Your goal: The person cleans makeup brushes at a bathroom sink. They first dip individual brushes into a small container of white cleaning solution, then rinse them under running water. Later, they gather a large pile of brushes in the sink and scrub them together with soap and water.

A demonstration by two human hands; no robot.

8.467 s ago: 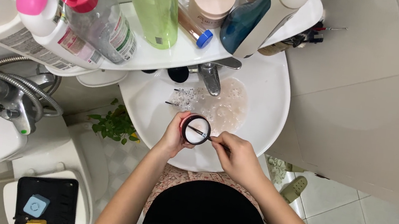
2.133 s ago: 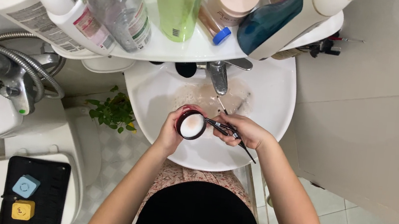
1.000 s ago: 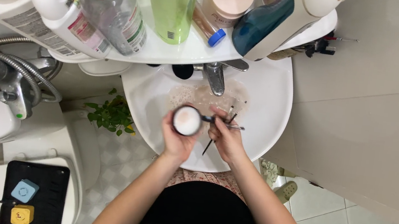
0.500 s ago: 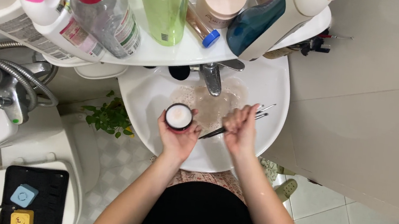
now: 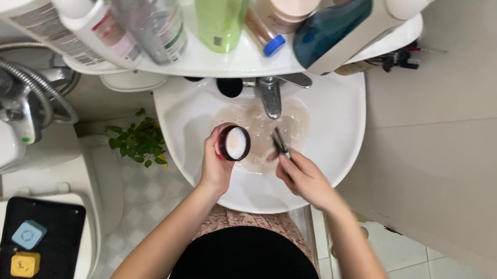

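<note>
Two hands over the white sink (image 5: 332,138): left hand (image 5: 217,166) is wrapped around a small round jar (image 5: 234,143), pale open face tilted up, just left of the faucet (image 5: 270,96) and short of its spout; right hand (image 5: 302,177) pinches a bunch of slim brushes (image 5: 279,142), tips just under the spout. Judgement: keep the jar tipped toward the basin centre and the brush tips low over the cloudy water so drips land inside. Shelf of bottles (image 5: 150,11) sits above the faucet, so don't lift high.
</note>
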